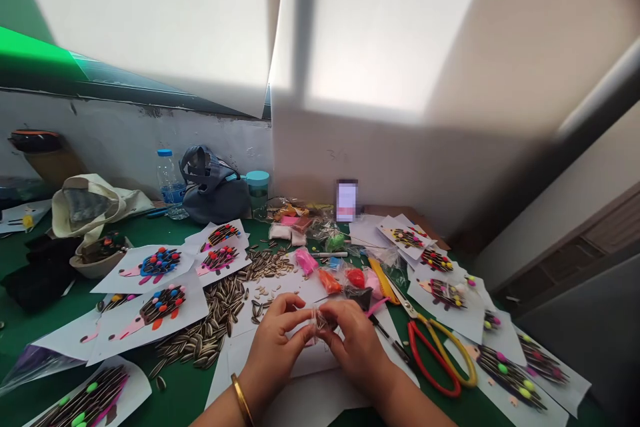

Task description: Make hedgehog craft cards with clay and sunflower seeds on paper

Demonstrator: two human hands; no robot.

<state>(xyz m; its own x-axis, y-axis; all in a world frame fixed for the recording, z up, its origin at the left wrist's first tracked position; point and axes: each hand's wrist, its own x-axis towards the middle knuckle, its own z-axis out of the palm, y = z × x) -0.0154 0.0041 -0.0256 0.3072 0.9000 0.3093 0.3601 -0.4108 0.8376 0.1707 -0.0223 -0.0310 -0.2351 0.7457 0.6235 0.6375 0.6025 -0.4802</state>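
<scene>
My left hand [277,337], with a gold bangle on its wrist, and my right hand [361,341] meet above white paper sheets [315,383]. Between their fingertips they pinch a small crinkled clear plastic bag [318,321]; its contents are mostly hidden by the fingers. Just beyond lie small bagged lumps that look like modelling clay: pink [305,261], orange [329,281] and red [355,276]. A black pen [393,341] is beside my right hand. Striped sunflower seeds [215,313] are heaped to the left of my left hand.
Scissors [435,355] with red and yellow handles lie at the right, near a yellow-handled tool [381,279]. Hedgehog pictures [163,307] made with seeds spread along both sides. At the back stand a phone [347,201], a blue-lidded jar [258,193], a dark bag [215,193] and a water bottle [171,187].
</scene>
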